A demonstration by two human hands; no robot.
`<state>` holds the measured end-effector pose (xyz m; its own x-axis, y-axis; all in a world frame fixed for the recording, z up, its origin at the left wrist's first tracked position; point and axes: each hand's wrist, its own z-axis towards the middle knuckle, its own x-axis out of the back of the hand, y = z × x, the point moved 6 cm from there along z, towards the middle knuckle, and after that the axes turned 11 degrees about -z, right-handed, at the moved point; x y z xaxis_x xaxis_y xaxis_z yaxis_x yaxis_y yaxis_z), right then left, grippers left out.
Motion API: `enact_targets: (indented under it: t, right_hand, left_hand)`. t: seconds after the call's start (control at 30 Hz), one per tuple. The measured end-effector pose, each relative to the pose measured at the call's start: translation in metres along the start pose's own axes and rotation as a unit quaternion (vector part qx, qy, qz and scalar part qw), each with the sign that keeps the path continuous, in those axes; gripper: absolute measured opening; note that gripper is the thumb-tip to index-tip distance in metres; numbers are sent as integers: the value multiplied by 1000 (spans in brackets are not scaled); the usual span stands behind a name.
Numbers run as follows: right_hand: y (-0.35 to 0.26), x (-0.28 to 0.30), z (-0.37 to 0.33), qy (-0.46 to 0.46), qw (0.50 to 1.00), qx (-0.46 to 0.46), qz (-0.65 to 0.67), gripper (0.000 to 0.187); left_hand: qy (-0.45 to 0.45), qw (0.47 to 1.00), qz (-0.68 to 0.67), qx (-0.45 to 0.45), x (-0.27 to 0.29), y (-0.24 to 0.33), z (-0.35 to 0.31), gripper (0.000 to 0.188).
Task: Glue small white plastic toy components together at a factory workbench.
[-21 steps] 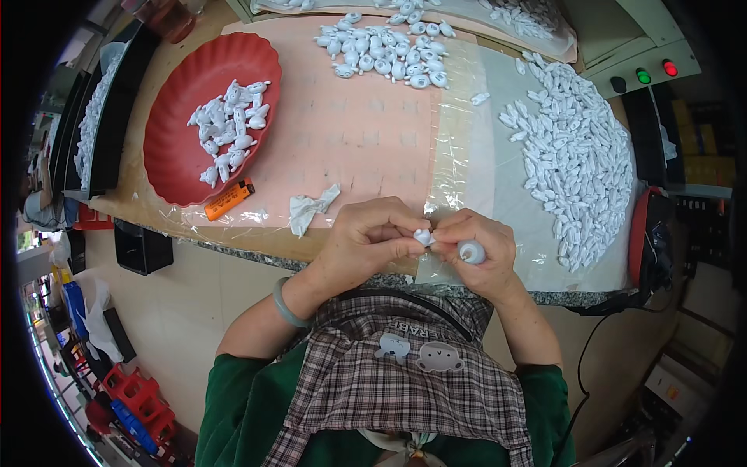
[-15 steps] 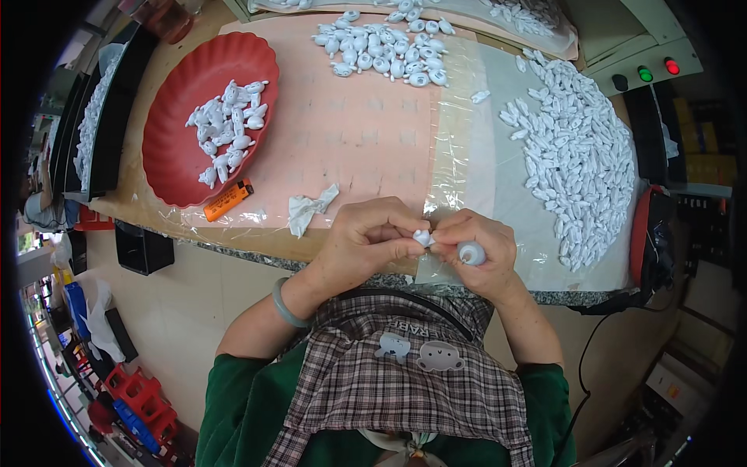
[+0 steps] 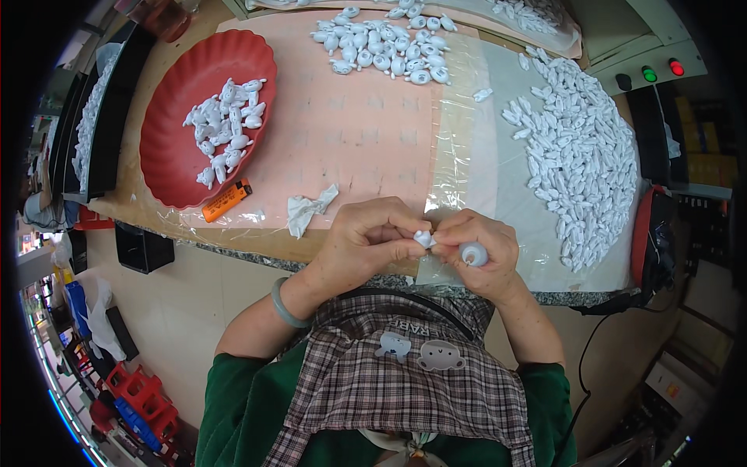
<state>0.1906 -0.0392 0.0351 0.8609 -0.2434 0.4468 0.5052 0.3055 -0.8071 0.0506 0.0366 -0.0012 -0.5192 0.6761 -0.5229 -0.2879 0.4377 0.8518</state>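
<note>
Between the fingertips of both hands, just over the table's near edge, is a small white plastic figure part [image 3: 424, 238]. My left hand [image 3: 376, 236] pinches it from the left. From the right, the thumb and forefinger of my right hand [image 3: 486, 245] press against it. That hand also keeps a small translucent squeeze bottle [image 3: 473, 254] tucked in its curled fingers. Fingers cover much of the white part, so its full shape is hidden. A crumpled white tissue [image 3: 310, 210] lies on the table left of my left hand.
A red scalloped dish [image 3: 167, 117] with white figures stands at the left, an orange lighter [image 3: 226, 200] beside it. White round-headed pieces [image 3: 381, 47] cluster at the back. Many slender white pieces [image 3: 583, 156] are heaped at the right. A control box with buttons [image 3: 649, 73] sits back right.
Both hands stay almost where they were, pinching the same white part. The whole view has shifted very slightly.
</note>
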Motion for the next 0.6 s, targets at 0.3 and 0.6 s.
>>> enact_targets:
  t: [0.3, 0.6]
  right_hand:
    - [1, 0, 0, 3, 1000, -6, -3, 23]
    - [-3, -3, 3, 14, 1000, -3, 16, 18]
  left_hand:
    - [2, 1000, -10, 10, 1, 0, 1, 22]
    - [9, 1000, -21, 9, 1, 5, 0, 22]
